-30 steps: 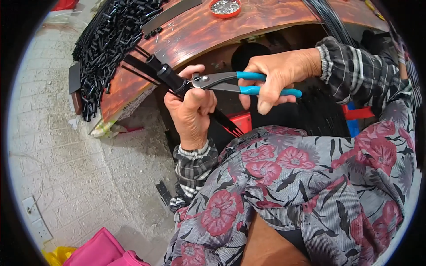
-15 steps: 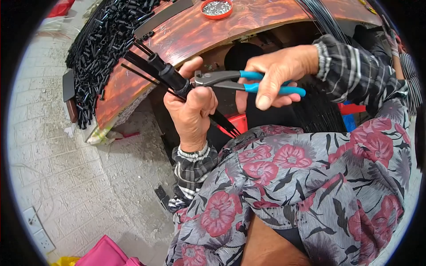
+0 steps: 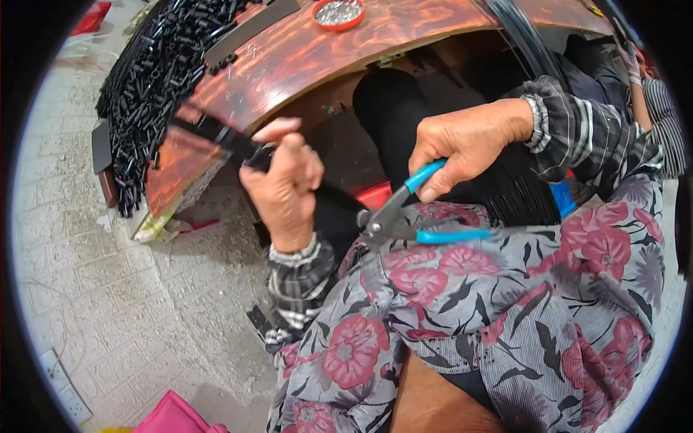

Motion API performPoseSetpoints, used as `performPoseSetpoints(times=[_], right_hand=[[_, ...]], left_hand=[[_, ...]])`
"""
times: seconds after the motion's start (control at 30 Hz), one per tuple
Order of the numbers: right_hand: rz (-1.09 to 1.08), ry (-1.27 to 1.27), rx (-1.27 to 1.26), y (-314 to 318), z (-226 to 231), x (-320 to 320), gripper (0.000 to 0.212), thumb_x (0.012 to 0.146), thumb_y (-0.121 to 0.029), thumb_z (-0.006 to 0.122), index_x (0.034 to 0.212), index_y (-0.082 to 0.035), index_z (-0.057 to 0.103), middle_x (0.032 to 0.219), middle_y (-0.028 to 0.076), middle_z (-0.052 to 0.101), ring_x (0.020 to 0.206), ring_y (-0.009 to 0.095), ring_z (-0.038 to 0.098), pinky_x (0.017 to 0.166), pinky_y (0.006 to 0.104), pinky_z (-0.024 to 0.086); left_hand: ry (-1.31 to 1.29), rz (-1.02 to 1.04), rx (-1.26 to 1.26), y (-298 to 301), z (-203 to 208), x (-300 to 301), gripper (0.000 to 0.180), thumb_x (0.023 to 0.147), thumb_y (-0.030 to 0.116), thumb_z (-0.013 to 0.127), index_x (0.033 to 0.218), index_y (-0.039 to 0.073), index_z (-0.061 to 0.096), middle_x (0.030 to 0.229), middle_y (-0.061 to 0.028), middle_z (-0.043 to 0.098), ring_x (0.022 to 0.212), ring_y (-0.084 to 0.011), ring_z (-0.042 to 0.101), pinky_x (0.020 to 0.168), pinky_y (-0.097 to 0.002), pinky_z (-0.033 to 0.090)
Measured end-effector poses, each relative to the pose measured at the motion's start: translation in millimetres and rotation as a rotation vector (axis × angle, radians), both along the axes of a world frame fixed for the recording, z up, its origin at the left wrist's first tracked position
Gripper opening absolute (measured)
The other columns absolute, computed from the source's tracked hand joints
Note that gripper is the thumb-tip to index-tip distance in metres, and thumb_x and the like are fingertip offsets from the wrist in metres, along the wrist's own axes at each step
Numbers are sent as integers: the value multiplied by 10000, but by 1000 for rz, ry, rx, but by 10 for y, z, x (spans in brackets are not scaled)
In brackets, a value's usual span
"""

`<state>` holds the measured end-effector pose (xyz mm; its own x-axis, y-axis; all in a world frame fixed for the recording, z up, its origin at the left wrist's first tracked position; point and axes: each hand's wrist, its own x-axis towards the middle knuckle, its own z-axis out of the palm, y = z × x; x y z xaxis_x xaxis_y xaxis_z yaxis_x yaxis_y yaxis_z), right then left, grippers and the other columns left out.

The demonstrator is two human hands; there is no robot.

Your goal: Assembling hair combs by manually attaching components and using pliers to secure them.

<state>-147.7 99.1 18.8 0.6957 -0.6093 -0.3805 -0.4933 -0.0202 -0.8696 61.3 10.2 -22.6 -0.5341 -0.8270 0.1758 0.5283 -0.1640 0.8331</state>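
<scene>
My left hand (image 3: 285,191) is closed around a black tubular piece with thin rods (image 3: 216,132), tilted toward the table's left part and smeared by motion. Part of that piece is hidden behind my fingers. In my right hand (image 3: 462,148) is a pair of pliers with blue handles (image 3: 427,177). Its handles are spread wide, one gripped between thumb and fingers, the other swung down over my flowered apron (image 3: 354,346). The metal head of the pliers points left, apart from the black piece.
A heap of short black tubes (image 3: 159,65) covers the left end of the curved wooden table (image 3: 289,72). On it stands a red dish of small silvery bits (image 3: 338,12). Bundled black rods (image 3: 520,36) lie at the back right, near another person's striped sleeve (image 3: 665,126).
The pliers have come away from the black piece, dropped lower, and their handles have spread. My left hand has moved left with the black piece.
</scene>
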Motion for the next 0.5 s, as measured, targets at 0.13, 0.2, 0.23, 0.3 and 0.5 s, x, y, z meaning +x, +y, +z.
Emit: performPoseSetpoints(times=[0.13,0.2,0.23,0.3,0.5], right_hand=[[-358,-215,104,20,-56,110,216,828,-199,564,820,12,609,592,12,533,552,59,444,502,240,372],[-425,-402,-108,112,-335,115,226,832,-199,552,865,15,617,756,33,584,584,56,472,506,222,386],[-422,-490,-258,121,-370,205,231,834,-197,547,887,17,619,825,41,600,603,54,482,510,214,393],[-542,-433,145,178,-251,252,256,813,-144,553,1004,20,603,1036,90,592,707,94,530,663,237,432],[-183,-626,-435,50,-77,92,302,747,-81,560,1021,44,588,1050,214,571,981,337,555,828,384,420]], left_hand=[[72,-33,-33,-69,-23,45,406,814,222,606,1116,-22,489,492,38,334,371,-37,279,354,-204,227],[68,-13,-3,-90,-103,46,616,813,481,522,1167,-19,451,482,28,340,367,-49,267,358,-213,241],[67,2,-5,-85,-78,49,616,813,481,522,1167,-19,451,482,28,340,367,-49,267,358,-213,241],[87,-41,60,-98,-18,25,774,794,653,339,1161,-18,458,464,18,341,358,-65,271,356,-222,252],[31,-18,151,-169,17,89,855,790,702,169,1105,-24,495,433,4,340,330,-89,263,340,-231,262]])
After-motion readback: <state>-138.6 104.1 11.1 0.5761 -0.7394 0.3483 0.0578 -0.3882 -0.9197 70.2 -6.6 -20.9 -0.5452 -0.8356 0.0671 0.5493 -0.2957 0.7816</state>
